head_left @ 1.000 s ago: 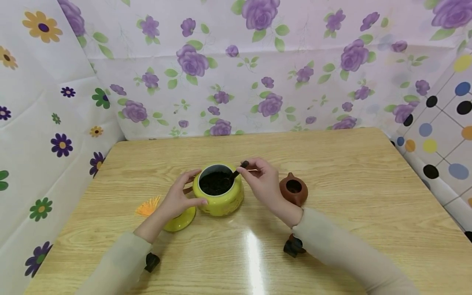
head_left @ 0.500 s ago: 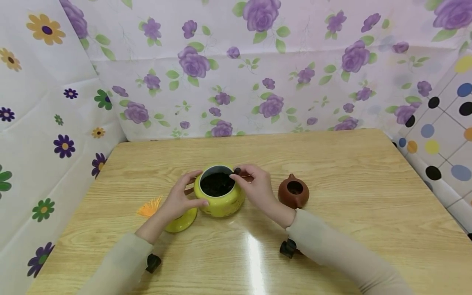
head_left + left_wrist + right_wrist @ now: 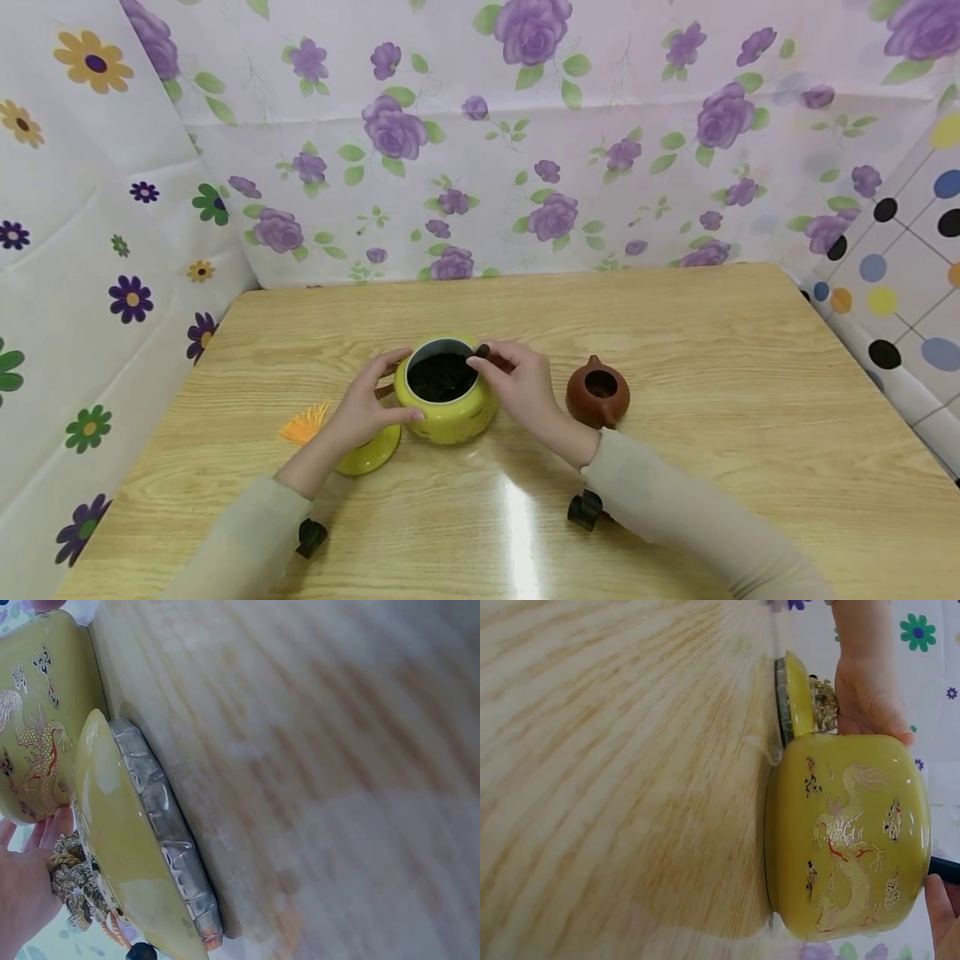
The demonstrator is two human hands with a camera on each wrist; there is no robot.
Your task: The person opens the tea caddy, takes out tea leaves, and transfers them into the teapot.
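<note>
A round yellow jar (image 3: 450, 423) with dark, leaf-like contents (image 3: 438, 379) stands on the table. My left hand (image 3: 366, 398) grips its left side, thumb in front and fingers behind. At the jar's right rim, my right hand (image 3: 519, 383) pinches a dark-handled spoon (image 3: 483, 351); the spoon's lower end is hidden inside the jar. In the right wrist view the spoon's handle (image 3: 945, 868) sticks out over the rim, and a golden dragon decorates the jar. The jar's yellow lid (image 3: 135, 832), with an ornate metal knob (image 3: 75, 889), lies under my left wrist.
Right of my right hand stands an uncovered brown clay teapot (image 3: 598, 407). An orange tassel (image 3: 305, 423) lies left of the lid. Black wrist cameras (image 3: 585, 508) hang under both sleeves. Patterned cloths (image 3: 465, 167) enclose the table's back and sides.
My right hand has moved left and slightly down to the rim, and less of the spoon's handle shows above it. My left hand has kept its grip on the jar.
</note>
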